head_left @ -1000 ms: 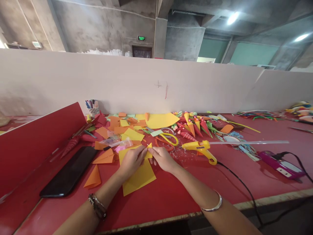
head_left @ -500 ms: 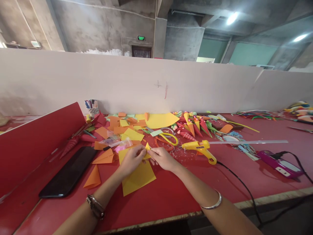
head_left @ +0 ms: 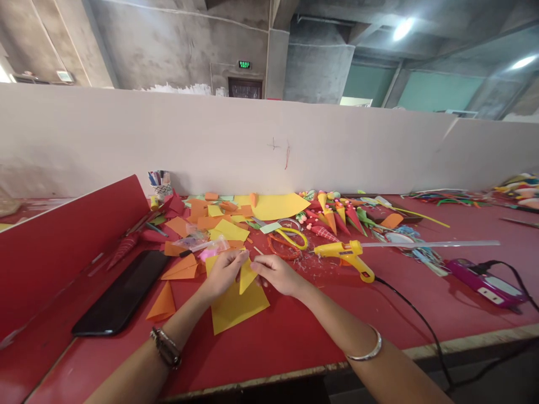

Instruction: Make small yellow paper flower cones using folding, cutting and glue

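Between my two hands is a small folded piece of yellow paper (head_left: pixel 247 276), its point turned down toward me. My left hand (head_left: pixel 226 273) pinches its left edge near the top. My right hand (head_left: pixel 278 274) grips the right side, fingers curled behind it. Beneath them a flat yellow sheet (head_left: pixel 240 311) lies on the red table. An orange paper cone (head_left: pixel 162 303) sits to the left of the sheet. Some fingertips are hidden behind the folded paper.
A yellow glue gun (head_left: pixel 347 255) with a long clear stick lies right, its cord running to a purple power strip (head_left: pixel 484 282). A black phone (head_left: pixel 122 294) lies left. Scissors (head_left: pixel 295 238), paper scraps (head_left: pixel 227 230) and decorated paper cones (head_left: pixel 330 216) are spread behind my hands.
The yellow paper has turned in my fingers: its point was up and now a larger folded face hangs downward. Both hands stay over the yellow sheet.
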Action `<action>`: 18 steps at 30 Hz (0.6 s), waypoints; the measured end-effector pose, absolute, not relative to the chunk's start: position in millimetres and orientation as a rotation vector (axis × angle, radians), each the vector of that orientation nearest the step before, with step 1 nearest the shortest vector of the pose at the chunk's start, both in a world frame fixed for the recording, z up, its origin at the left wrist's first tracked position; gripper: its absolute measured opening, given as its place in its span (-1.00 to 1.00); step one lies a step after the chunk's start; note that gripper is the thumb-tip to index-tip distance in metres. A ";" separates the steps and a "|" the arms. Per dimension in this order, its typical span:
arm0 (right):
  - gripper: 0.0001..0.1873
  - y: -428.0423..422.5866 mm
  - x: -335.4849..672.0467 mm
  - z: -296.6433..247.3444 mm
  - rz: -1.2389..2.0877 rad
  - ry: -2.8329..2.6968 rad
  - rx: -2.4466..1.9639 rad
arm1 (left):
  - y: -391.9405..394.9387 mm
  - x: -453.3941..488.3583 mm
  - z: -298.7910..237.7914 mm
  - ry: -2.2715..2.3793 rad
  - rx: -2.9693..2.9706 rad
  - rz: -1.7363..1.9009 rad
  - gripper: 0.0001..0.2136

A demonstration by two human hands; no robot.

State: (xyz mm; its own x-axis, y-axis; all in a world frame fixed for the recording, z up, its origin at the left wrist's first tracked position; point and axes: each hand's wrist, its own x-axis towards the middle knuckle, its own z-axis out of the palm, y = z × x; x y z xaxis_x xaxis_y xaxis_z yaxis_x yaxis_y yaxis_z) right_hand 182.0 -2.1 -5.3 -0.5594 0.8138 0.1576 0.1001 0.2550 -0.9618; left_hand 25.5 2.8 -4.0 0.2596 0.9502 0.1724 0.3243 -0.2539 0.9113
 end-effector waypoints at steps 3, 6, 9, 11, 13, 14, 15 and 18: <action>-0.63 -1.2 181.5 -5.7 1.377 -1.840 -0.790 | -0.5 27.3 -1.3 1.203 1.666 1.035 -0.59; -0.63 -0.6 182.1 -6.1 1.409 -1.812 -0.759 | -3.1 28.8 1.8 1.185 1.626 1.056 -0.59; -0.64 -0.9 183.2 -5.5 1.441 -1.773 -0.737 | -3.7 27.2 3.2 1.096 1.564 1.050 -0.61; -0.65 -1.4 183.9 -5.2 1.453 -1.768 -0.733 | -2.9 24.5 2.8 1.029 1.533 1.021 -0.62; -0.65 -1.5 184.3 -5.5 1.462 -1.767 -0.725 | -1.4 21.4 2.2 0.987 1.505 0.997 -0.62; -0.65 -1.3 184.3 -5.9 1.467 -1.758 -0.718 | -0.6 19.9 2.0 0.980 1.494 0.993 -0.62; -0.65 -1.1 184.3 -6.3 1.471 -1.746 -0.712 | 0.3 18.6 2.0 0.976 1.488 0.985 -0.61; -0.65 -0.2 184.2 -7.2 1.460 -1.731 -0.711 | 2.0 16.1 1.9 0.963 1.490 0.950 -0.58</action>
